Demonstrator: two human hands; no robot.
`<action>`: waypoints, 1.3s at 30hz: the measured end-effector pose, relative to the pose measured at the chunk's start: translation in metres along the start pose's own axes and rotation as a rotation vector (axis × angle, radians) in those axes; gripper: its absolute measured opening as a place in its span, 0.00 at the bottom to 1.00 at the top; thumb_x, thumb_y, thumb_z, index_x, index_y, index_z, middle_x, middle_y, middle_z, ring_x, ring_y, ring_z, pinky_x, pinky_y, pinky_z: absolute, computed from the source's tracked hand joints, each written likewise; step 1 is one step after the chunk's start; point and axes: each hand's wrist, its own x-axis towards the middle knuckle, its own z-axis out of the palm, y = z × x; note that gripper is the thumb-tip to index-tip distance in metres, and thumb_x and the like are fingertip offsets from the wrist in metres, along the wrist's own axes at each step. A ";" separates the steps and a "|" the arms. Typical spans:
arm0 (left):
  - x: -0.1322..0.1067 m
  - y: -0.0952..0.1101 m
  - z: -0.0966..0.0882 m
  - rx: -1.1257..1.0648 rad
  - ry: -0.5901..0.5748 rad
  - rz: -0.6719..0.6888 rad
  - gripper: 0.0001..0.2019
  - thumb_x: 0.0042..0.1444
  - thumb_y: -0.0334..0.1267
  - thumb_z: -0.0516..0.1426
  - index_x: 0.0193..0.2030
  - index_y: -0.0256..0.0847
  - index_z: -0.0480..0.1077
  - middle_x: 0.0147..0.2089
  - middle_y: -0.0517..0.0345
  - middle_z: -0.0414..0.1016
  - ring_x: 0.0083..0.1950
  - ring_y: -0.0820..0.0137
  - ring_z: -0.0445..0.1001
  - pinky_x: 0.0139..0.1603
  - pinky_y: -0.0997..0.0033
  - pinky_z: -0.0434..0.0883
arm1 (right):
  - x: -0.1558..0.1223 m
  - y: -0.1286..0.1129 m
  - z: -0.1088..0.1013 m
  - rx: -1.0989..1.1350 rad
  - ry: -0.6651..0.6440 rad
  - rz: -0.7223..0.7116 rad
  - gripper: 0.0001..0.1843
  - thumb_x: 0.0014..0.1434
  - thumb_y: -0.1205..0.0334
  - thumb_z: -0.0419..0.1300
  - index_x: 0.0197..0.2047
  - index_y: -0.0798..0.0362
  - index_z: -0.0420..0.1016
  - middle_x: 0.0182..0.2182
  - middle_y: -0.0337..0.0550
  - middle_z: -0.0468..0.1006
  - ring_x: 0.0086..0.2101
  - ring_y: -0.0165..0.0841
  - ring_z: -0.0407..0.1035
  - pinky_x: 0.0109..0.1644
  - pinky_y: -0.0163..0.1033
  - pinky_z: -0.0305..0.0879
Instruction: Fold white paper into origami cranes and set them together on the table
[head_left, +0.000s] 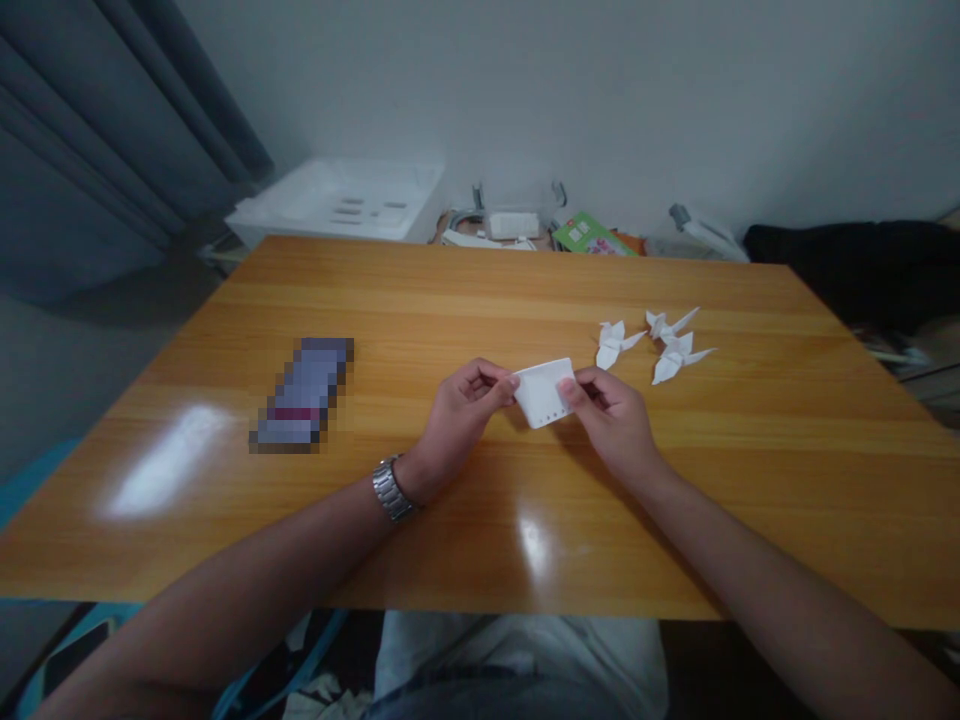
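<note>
A small white piece of paper [541, 393], with a row of small holes or dots along its lower edge, is held up over the wooden table. My left hand [463, 412] pinches its left corner between thumb and fingers. At the paper's right edge, my right hand [611, 412] grips it, thumb on the near face. Beyond my right hand lie three folded paper cranes: one on the left [613, 343], one at the back [667, 325] and one nearer [679, 358]. The fingers behind the paper are partly hidden.
A pixelated dark flat object [304, 395] lies left on the wooden table [420, 300]. Past the far edge are a white plastic bin [337, 195], a green booklet [589, 235] and a white box [514, 225]. A grey curtain [90, 150] hangs at the left.
</note>
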 end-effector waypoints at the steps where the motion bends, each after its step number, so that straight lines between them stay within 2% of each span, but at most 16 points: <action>1: 0.000 0.000 0.000 0.011 -0.002 0.008 0.13 0.57 0.45 0.68 0.37 0.38 0.74 0.36 0.58 0.78 0.37 0.74 0.75 0.42 0.75 0.71 | 0.001 0.000 0.000 0.013 -0.008 0.014 0.19 0.63 0.44 0.64 0.32 0.51 0.75 0.25 0.37 0.74 0.27 0.30 0.65 0.31 0.35 0.62; 8: 0.003 0.003 -0.002 0.101 0.017 0.033 0.14 0.57 0.47 0.67 0.38 0.38 0.73 0.38 0.56 0.77 0.39 0.72 0.75 0.42 0.73 0.73 | 0.001 -0.003 0.003 0.078 -0.079 0.054 0.18 0.62 0.43 0.65 0.35 0.51 0.79 0.30 0.40 0.79 0.31 0.33 0.71 0.36 0.37 0.69; 15: 0.004 0.007 -0.003 0.264 0.050 0.111 0.13 0.59 0.46 0.65 0.37 0.38 0.72 0.35 0.56 0.77 0.36 0.73 0.75 0.37 0.75 0.71 | 0.000 0.001 0.005 0.157 -0.121 0.081 0.16 0.60 0.45 0.67 0.38 0.51 0.80 0.34 0.41 0.82 0.35 0.35 0.75 0.41 0.38 0.72; 20: 0.003 0.009 -0.005 0.339 -0.041 0.119 0.12 0.59 0.45 0.65 0.38 0.38 0.74 0.34 0.57 0.77 0.34 0.72 0.75 0.35 0.75 0.71 | 0.001 0.000 0.002 0.144 -0.166 0.063 0.16 0.62 0.47 0.66 0.44 0.50 0.82 0.39 0.44 0.84 0.40 0.37 0.77 0.46 0.40 0.74; 24: 0.004 0.004 -0.008 0.327 -0.062 0.084 0.13 0.58 0.46 0.66 0.39 0.38 0.75 0.35 0.55 0.79 0.36 0.71 0.76 0.36 0.74 0.72 | 0.001 -0.001 -0.001 0.055 -0.212 0.063 0.15 0.64 0.48 0.64 0.40 0.51 0.84 0.36 0.44 0.85 0.37 0.37 0.78 0.43 0.40 0.74; 30: 0.007 0.002 -0.008 0.180 -0.024 -0.006 0.14 0.57 0.48 0.67 0.38 0.37 0.77 0.37 0.53 0.81 0.37 0.71 0.76 0.39 0.72 0.73 | 0.001 0.001 0.000 0.041 -0.155 0.079 0.16 0.63 0.47 0.65 0.40 0.50 0.85 0.36 0.43 0.86 0.37 0.38 0.79 0.43 0.41 0.74; 34: 0.007 0.004 -0.008 0.204 -0.030 0.056 0.14 0.57 0.47 0.67 0.36 0.38 0.75 0.35 0.55 0.80 0.35 0.71 0.76 0.37 0.73 0.72 | 0.001 0.001 0.000 0.062 -0.147 0.083 0.16 0.62 0.47 0.65 0.39 0.50 0.85 0.37 0.43 0.86 0.37 0.38 0.79 0.44 0.42 0.75; 39: 0.008 0.009 -0.013 0.380 -0.091 0.128 0.12 0.60 0.46 0.65 0.36 0.38 0.75 0.35 0.54 0.80 0.35 0.70 0.76 0.36 0.72 0.72 | 0.000 0.003 0.001 0.073 -0.241 0.080 0.15 0.64 0.48 0.64 0.41 0.50 0.84 0.37 0.43 0.86 0.37 0.37 0.79 0.44 0.41 0.75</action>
